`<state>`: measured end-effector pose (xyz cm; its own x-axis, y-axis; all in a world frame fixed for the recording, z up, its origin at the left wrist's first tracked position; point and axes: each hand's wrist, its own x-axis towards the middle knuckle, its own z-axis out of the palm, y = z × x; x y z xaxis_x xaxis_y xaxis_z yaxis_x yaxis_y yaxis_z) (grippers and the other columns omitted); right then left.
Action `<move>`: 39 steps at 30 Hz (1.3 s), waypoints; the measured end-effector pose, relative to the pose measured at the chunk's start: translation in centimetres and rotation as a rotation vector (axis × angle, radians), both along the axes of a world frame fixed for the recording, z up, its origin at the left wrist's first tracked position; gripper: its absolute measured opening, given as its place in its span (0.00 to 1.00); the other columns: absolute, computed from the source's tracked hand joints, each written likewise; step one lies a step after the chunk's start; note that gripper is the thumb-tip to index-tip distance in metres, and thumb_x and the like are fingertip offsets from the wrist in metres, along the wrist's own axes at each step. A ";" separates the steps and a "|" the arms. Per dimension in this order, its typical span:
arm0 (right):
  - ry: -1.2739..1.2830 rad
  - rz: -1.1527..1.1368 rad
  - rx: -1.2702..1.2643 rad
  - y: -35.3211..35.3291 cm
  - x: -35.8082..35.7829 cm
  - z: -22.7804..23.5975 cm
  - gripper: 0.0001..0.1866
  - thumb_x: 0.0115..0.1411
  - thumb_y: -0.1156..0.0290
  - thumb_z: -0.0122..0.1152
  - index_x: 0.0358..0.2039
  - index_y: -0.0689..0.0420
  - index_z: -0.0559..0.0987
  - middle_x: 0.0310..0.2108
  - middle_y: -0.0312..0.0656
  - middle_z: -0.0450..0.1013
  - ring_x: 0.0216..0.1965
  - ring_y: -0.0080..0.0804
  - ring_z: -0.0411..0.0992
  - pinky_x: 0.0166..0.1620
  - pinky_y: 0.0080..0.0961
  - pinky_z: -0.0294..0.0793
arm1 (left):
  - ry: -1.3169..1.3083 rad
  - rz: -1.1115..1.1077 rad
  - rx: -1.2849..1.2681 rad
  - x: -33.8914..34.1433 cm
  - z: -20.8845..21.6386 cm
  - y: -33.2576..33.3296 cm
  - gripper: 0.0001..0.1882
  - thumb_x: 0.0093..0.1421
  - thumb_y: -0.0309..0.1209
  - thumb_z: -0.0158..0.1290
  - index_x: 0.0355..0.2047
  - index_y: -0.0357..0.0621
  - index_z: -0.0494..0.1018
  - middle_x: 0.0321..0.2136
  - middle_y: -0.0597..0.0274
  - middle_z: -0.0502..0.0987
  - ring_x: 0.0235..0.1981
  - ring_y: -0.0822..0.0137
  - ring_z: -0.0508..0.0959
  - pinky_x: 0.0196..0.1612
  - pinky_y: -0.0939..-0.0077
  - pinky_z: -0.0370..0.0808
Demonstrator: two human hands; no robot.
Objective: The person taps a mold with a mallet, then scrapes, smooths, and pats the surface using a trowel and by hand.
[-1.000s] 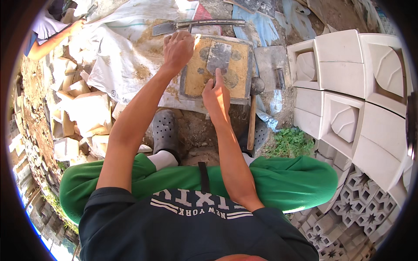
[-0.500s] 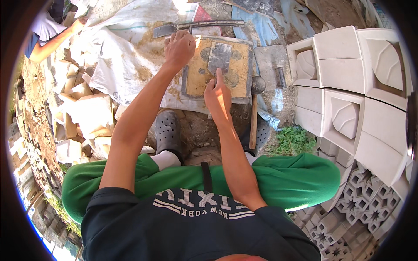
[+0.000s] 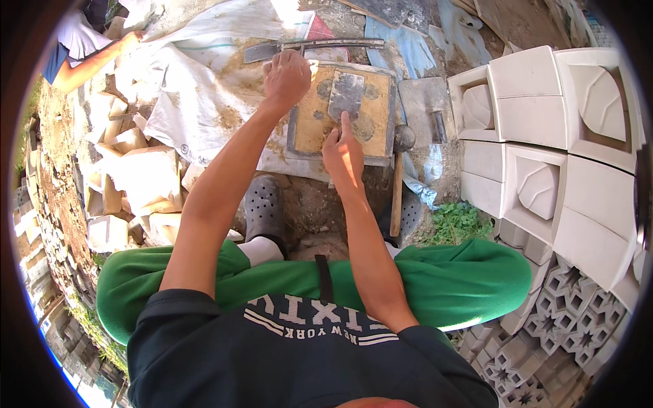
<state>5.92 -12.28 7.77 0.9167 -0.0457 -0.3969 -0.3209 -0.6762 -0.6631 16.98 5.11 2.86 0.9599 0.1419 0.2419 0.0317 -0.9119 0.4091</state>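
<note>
A shallow square mould [image 3: 292, 136] with a grey rim lies in front of me, filled with tan sandy material that has several dark round patches. My right hand [image 3: 343, 160] grips a trowel, its index finger stretched toward the blade. The flat grey trowel blade [image 3: 345, 94] lies over the middle of the fill; the palm hides its handle. My left hand [image 3: 287, 76] is at the mould's far left corner, fingers curled over the rim. Just beyond the left hand lies a long thin metal tool [image 3: 333, 43] with a flat grey end.
A mallet [image 3: 404, 138] with a wooden handle leans at the mould's right side. Pale moulded blocks [image 3: 527, 88] are stacked on the right, pierced blocks [image 3: 571, 306] below them. Broken pieces [image 3: 146, 180] lie on the left beside a white sheet [image 3: 197, 95]. Another person's arm [image 3: 92, 64] reaches in at far left.
The whole view has shifted slightly, and the mould, trowel and both hands appear a little lower and further right. Both hands keep the same pose.
</note>
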 end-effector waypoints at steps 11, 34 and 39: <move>-0.033 0.119 -0.040 3.0 1.2 2.3 0.28 0.69 0.66 0.43 0.68 0.61 0.63 0.34 0.60 0.79 0.37 0.57 0.79 0.42 0.48 0.76 | 0.182 0.284 -0.606 -0.3 -3.2 3.6 0.26 0.63 0.43 0.56 0.57 0.41 0.73 0.55 0.48 0.76 0.56 0.51 0.76 0.59 0.59 0.70; -0.065 0.009 -0.162 -0.3 0.4 1.6 0.29 0.69 0.63 0.44 0.69 0.56 0.63 0.53 0.60 0.75 0.51 0.60 0.75 0.54 0.46 0.75 | -0.179 -0.146 0.115 -3.7 -2.2 -1.1 0.27 0.68 0.42 0.46 0.61 0.37 0.68 0.64 0.53 0.68 0.69 0.56 0.62 0.70 0.52 0.55; -0.064 0.053 -0.107 1.6 0.5 1.6 0.29 0.69 0.65 0.43 0.69 0.60 0.62 0.49 0.64 0.76 0.49 0.60 0.76 0.52 0.46 0.75 | -0.157 -0.106 0.145 -4.4 -2.6 -0.9 0.26 0.68 0.40 0.45 0.62 0.40 0.67 0.66 0.51 0.66 0.69 0.53 0.61 0.71 0.52 0.54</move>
<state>6.47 -10.72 9.42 0.9422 -0.0352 -0.3332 -0.2420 -0.7595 -0.6038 12.60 4.18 0.24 0.9166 -0.0045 0.3999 -0.1206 -0.9565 0.2657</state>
